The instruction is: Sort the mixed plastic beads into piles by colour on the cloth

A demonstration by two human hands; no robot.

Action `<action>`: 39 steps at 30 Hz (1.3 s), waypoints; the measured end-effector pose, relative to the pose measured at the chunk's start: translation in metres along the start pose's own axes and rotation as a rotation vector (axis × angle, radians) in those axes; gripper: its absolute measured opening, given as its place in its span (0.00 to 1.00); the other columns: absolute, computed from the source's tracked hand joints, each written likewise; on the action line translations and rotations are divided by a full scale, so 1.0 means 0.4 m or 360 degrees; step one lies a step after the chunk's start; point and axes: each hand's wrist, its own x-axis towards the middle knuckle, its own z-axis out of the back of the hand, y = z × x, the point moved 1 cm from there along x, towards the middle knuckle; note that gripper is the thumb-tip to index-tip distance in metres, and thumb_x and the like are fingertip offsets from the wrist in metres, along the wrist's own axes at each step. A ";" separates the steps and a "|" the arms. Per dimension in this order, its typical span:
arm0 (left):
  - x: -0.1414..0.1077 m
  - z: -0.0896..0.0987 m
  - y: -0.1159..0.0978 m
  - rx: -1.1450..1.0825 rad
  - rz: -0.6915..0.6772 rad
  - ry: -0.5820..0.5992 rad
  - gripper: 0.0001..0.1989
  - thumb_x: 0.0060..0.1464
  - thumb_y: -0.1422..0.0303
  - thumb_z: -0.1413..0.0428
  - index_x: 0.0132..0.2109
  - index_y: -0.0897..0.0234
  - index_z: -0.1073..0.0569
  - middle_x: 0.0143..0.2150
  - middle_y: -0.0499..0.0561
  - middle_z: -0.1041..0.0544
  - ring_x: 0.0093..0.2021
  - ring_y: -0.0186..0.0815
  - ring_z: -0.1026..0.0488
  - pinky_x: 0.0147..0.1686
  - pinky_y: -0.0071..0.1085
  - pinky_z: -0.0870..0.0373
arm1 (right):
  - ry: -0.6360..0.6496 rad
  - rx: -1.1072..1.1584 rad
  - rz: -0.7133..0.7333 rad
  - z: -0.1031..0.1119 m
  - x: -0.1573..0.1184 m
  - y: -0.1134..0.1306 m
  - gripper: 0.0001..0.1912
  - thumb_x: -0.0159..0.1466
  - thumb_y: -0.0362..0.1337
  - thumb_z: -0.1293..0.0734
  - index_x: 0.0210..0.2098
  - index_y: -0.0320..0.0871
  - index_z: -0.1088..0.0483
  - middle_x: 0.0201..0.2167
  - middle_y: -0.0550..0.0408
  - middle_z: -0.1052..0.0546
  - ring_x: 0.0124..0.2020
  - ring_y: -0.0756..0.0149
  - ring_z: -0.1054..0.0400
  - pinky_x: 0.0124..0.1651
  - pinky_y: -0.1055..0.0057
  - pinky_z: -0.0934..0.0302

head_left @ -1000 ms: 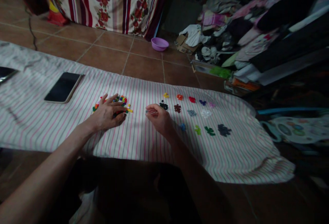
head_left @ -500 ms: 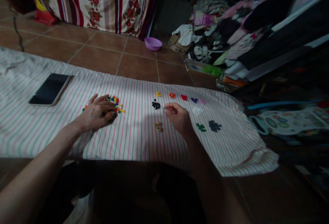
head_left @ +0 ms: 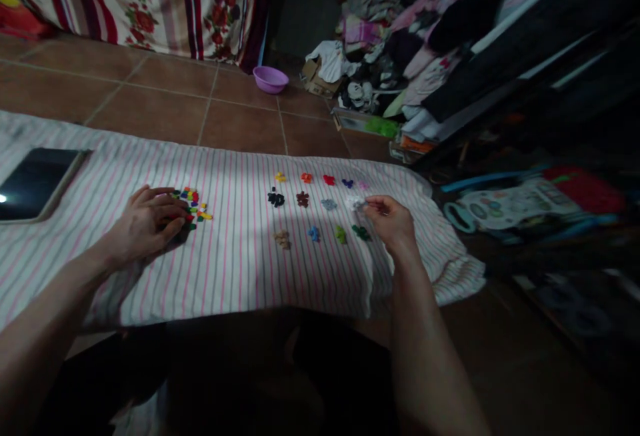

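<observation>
Three rough rows of single-colour piles point(head_left: 303, 199) run along the R half of the cloth-covered table point(head_left: 230, 269), back row by the far edge, prob spaced so colours don't mix imo. Your L hand point(head_left: 143, 219) rests over the mixed pile point(head_left: 192, 197) left of middle, fingers loosely bent, maybe to corral loose bits; palm's hidden, so can't tell if it's got any. Your R hand point(head_left: 393, 219) is pinched narrow just beside the white pile point(head_left: 356, 202), toward the R end; can't tell if there's a pc in it. Phone point(head_left: 35, 183) lies further L, prob out of the way.
</observation>
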 end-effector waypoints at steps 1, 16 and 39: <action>-0.001 -0.008 0.007 0.0011 -0.0036 -0.0015 0.22 0.58 0.57 0.57 0.37 0.61 0.20 0.46 0.56 0.19 0.58 0.50 0.32 0.59 0.52 0.40 | -0.0039 -0.0011 -0.0031 0.018 0.004 -0.021 0.14 0.50 0.43 0.32 0.33 0.42 0.25 0.26 0.54 0.24 0.30 0.63 0.29 0.39 0.65 0.33; 0.003 -0.014 0.012 0.0052 -0.0096 -0.0124 0.24 0.56 0.54 0.58 0.33 0.58 0.20 0.45 0.57 0.19 0.60 0.54 0.32 0.57 0.52 0.37 | -0.0176 -0.0493 -0.0318 0.133 -0.021 -0.195 0.12 0.50 0.37 0.36 0.32 0.44 0.23 0.27 0.54 0.22 0.31 0.61 0.28 0.41 0.63 0.34; -0.005 -0.034 0.074 0.0080 -0.0084 0.0025 0.20 0.55 0.54 0.55 0.41 0.53 0.21 0.50 0.51 0.20 0.66 0.50 0.38 0.63 0.54 0.46 | -0.0248 -0.0344 -0.0261 0.127 -0.024 -0.191 0.14 0.52 0.39 0.37 0.33 0.42 0.23 0.31 0.51 0.19 0.34 0.60 0.26 0.44 0.63 0.32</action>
